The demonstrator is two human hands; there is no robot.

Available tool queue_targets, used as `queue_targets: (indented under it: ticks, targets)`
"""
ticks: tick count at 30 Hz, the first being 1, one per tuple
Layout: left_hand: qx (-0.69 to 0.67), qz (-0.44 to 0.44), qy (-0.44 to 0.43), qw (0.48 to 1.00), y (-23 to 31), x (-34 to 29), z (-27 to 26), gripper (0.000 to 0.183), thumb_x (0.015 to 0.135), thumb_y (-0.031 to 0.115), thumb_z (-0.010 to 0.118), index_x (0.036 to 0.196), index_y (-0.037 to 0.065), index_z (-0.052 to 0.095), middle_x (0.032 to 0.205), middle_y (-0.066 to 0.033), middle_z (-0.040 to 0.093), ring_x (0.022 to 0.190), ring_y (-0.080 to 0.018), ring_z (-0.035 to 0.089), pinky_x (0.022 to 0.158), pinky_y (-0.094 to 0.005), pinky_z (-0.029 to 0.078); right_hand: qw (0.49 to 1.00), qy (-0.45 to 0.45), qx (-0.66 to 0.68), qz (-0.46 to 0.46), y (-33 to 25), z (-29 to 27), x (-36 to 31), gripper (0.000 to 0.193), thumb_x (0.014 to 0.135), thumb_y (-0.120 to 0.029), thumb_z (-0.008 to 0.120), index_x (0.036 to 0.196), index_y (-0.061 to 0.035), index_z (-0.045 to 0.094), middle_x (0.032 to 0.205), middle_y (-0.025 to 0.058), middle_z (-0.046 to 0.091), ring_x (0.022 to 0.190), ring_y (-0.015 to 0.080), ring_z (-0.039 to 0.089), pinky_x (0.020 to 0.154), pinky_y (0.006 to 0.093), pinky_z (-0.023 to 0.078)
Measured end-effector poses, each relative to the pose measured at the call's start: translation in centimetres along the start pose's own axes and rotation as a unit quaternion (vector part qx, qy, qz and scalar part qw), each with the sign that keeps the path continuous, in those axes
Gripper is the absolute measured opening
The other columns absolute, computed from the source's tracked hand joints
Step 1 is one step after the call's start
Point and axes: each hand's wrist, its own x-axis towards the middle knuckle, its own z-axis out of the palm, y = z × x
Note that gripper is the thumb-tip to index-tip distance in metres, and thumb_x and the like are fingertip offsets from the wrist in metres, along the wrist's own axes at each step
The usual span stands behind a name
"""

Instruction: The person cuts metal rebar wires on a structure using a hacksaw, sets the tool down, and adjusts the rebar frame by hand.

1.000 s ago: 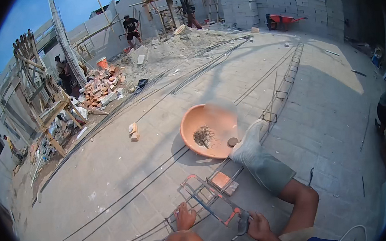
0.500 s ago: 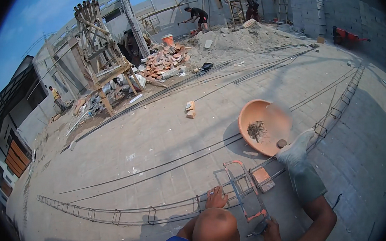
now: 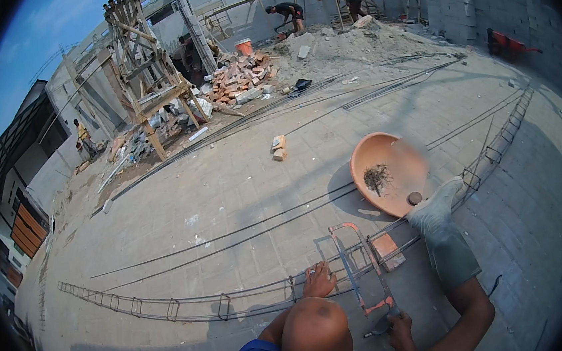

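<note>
A long rebar cage (image 3: 191, 309) of thin bars and square ties runs across the paving in front of me. My left hand (image 3: 318, 280) lies on its bars beside my bent knee, fingers spread. In my right hand (image 3: 400, 332) is the handle of a hacksaw (image 3: 351, 266) with an orange-red frame. The saw lies across the cage, to the right of my left hand; whether its blade touches a bar I cannot tell. A brick (image 3: 388, 252) sits at the cage just right of the saw. My booted foot (image 3: 436, 205) rests by the cage farther right.
An orange basin (image 3: 374, 150) with short dark wire pieces stands beyond the saw. Loose rods (image 3: 233, 236) lie on the paving, with brick pieces (image 3: 279, 147) farther off. Behind are a brick heap (image 3: 242, 78), a wooden stand (image 3: 144, 67), a red wheelbarrow (image 3: 510, 44) and other people (image 3: 290, 14).
The view has tipped slightly, so nearby things sit higher and a little to the right. My hands and the hacksaw keep nearly the same places at the cage. A person at the back bends lower.
</note>
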Motion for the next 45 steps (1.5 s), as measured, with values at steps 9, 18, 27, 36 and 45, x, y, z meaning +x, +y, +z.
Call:
queue_targets:
  ticks: [9,18,27,36,45]
  targets:
    - [-0.01,0.007,0.014,1.0,0.3,-0.3,-0.1,0.065,0.092,0.04,0.055,0.146,0.005,0.043,0.149,-0.0132,0.043,0.142,-0.0299,0.035,0.118,-0.052,0.021,0.988,-0.093,0.119,0.022,0.9,-0.7,1.0,0.033,0.088,0.005,0.06,0.12,0.0052,0.055,0.105,0.013,0.065,0.093,0.0245,0.067,0.086,0.0387,0.055]
    - [-0.015,0.002,0.016,1.0,0.2,-0.3,-0.1,0.065,0.093,0.04,0.055,0.146,0.005,0.043,0.15,-0.0136,0.043,0.142,-0.03,0.036,0.119,-0.0514,0.02,0.989,-0.08,0.115,0.043,0.5,0.0,0.4,0.019,0.088,0.004,0.059,0.106,0.0015,0.056,0.087,0.0126,0.067,0.078,0.0242,0.068,0.074,0.0382,0.058]
    - [-0.014,0.0,0.009,1.0,0.1,-0.4,0.0,0.065,0.094,0.04,0.054,0.147,0.005,0.042,0.151,-0.0134,0.042,0.142,-0.0291,0.035,0.119,-0.0513,0.02,0.99,-0.078,0.108,0.04,-0.4,0.5,-0.6,0.019,0.087,0.005,0.056,0.105,0.0029,0.056,0.087,0.0131,0.066,0.077,0.024,0.068,0.073,0.0372,0.058]
    - [-0.009,0.008,0.003,1.0,0.1,-0.4,-0.2,0.066,0.093,0.04,0.054,0.146,0.004,0.042,0.15,-0.0141,0.042,0.142,-0.0291,0.036,0.118,-0.0507,0.02,0.995,-0.05,0.073,0.033,-0.8,0.9,-1.1,0.016,0.088,0.004,0.056,0.104,0.0015,0.055,0.09,0.0136,0.065,0.081,0.0253,0.067,0.079,0.0389,0.057]
    - [-0.006,0.02,0.01,1.0,-0.3,-0.3,0.3,0.065,0.092,0.039,0.054,0.146,0.003,0.043,0.15,-0.0151,0.043,0.141,-0.0296,0.037,0.118,-0.0507,0.021,0.993,-0.06,0.094,0.031,0.1,0.5,-0.4,0.023,0.087,0.005,0.059,0.109,0.0022,0.057,0.089,0.0121,0.067,0.078,0.023,0.068,0.073,0.0372,0.057]
